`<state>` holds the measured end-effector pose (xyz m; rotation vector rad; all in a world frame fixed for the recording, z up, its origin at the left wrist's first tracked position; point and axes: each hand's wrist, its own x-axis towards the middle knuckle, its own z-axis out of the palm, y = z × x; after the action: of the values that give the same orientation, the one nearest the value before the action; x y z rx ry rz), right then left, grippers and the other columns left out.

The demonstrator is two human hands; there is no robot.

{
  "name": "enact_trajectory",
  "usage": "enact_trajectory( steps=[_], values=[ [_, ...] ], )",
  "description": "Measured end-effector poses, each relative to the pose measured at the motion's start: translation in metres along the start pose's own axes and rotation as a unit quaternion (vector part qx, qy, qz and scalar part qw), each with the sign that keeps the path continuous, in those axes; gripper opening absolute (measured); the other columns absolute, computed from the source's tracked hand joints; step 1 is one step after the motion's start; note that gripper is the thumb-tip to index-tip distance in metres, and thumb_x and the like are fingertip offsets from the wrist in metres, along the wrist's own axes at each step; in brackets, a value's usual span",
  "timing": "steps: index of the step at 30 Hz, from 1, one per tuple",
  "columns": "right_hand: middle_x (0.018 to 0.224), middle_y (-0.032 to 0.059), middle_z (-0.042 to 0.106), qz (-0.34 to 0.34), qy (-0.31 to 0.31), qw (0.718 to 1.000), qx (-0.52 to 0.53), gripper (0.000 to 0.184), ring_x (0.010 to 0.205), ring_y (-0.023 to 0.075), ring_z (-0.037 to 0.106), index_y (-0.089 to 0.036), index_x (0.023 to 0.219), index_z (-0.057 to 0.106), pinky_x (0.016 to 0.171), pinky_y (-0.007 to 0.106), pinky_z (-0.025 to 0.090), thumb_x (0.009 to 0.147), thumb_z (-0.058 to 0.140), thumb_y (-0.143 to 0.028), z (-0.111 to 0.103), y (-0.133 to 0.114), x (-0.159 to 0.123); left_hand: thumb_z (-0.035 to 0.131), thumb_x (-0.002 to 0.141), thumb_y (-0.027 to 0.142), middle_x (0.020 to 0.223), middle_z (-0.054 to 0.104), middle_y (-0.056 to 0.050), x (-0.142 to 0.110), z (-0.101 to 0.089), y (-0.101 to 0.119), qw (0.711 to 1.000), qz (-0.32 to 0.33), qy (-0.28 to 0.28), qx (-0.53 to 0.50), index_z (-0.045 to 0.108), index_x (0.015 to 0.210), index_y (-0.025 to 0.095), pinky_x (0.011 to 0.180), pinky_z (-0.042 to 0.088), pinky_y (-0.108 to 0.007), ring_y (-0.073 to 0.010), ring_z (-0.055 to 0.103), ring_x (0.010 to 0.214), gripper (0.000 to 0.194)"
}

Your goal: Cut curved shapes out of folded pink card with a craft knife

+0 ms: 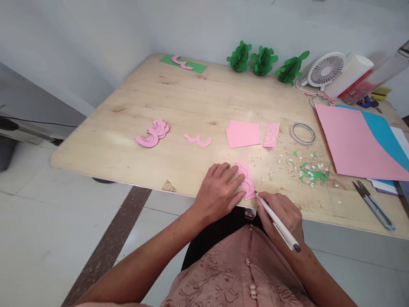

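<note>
Pressing down with loosely spread fingers, the left hand (220, 189) lies over the left side of a small pink paper (248, 186) at the near edge of the desk (111, 157); it grips nothing. The right hand (283, 211) is closed around a white pen (277, 222), whose tip meets the paper's lower right side, close to that same edge. Curved lines show on the pink paper (the fingers hide part of it). Beyond the hands lie pink rectangles (244, 134), overlapping, and just to their right a narrow pink piece (271, 134) with scalloped lines drawn on it. A wavy pink cut-out (203, 141) lies to the left of these, and a pile of scalloped pink pieces (149, 140) sits farther toward the desk's left end. Green and white scraps (312, 175) are scattered right of the hands, between a ring of tape (303, 142) and the snips (373, 205) near the near edge. Three green paper shapes (263, 60) stand along the far edge, with a white fan (326, 68) beside them toward the far right corner
</note>
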<state>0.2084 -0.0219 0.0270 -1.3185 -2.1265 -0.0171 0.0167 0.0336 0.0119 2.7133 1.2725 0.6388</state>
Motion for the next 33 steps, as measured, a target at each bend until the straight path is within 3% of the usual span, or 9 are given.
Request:
enact_trajectory(
  steps=[13, 17, 20, 23, 33],
  values=[
    [0.072, 0.0040, 0.067, 0.019, 0.002, 1.000, -0.002, 0.007, 0.063, 0.0163, 0.060, -0.015, 0.094, 0.062, 0.063, 0.029, 0.045, 0.089, 0.058, -0.012, -0.004, 0.000, 0.000, 0.049, 0.095, 0.034, 0.125, 0.060, -0.009, 0.000, 0.000, 0.000, 1.000, 0.000, -0.002, -0.002, 0.061, 0.116, 0.020, 0.097, 0.040, -0.045, -0.0289, 0.050, 0.117, 0.028],
    [0.076, 0.0018, 0.069, 0.123, 0.010, 0.992, 0.039, 0.005, 0.065, 0.0139, 0.064, -0.020, 0.088, 0.063, 0.063, 0.025, 0.047, 0.090, 0.059, -0.019, -0.014, -0.001, 0.001, 0.052, 0.093, 0.034, 0.127, 0.060, -0.009, 0.000, 0.001, 0.000, 1.000, 0.001, 0.010, -0.001, 0.062, 0.116, 0.020, 0.097, 0.041, -0.045, -0.0290, 0.050, 0.117, 0.029],
    [0.071, -0.0026, 0.068, 0.208, -0.023, 0.972, 0.105, 0.006, 0.058, 0.0113, 0.062, -0.022, 0.086, 0.063, 0.057, 0.022, 0.047, 0.090, 0.060, -0.025, -0.017, -0.005, 0.003, 0.051, 0.094, 0.035, 0.127, 0.060, -0.009, 0.000, 0.001, 0.000, 1.000, -0.002, 0.013, -0.002, 0.062, 0.116, 0.020, 0.098, 0.040, -0.046, -0.0292, 0.049, 0.119, 0.029],
    [0.068, -0.0047, 0.067, 0.246, -0.061, 0.954, 0.159, 0.008, 0.052, 0.0100, 0.060, -0.023, 0.085, 0.063, 0.052, 0.021, 0.046, 0.090, 0.059, -0.027, -0.014, -0.008, 0.005, 0.051, 0.094, 0.036, 0.128, 0.060, -0.009, 0.000, 0.002, -0.001, 1.000, 0.000, 0.015, -0.003, 0.063, 0.117, 0.020, 0.099, 0.040, -0.046, -0.0293, 0.049, 0.119, 0.031],
    [0.077, -0.0004, 0.073, 0.227, -0.083, 0.953, 0.185, 0.010, 0.066, 0.0140, 0.067, -0.022, 0.087, 0.066, 0.062, 0.024, 0.051, 0.088, 0.058, -0.028, -0.004, -0.008, 0.005, 0.053, 0.092, 0.034, 0.127, 0.061, -0.009, 0.000, 0.001, 0.000, 1.000, -0.003, 0.011, -0.007, 0.063, 0.116, 0.020, 0.099, 0.041, -0.047, -0.0295, 0.050, 0.118, 0.030]
  ],
)
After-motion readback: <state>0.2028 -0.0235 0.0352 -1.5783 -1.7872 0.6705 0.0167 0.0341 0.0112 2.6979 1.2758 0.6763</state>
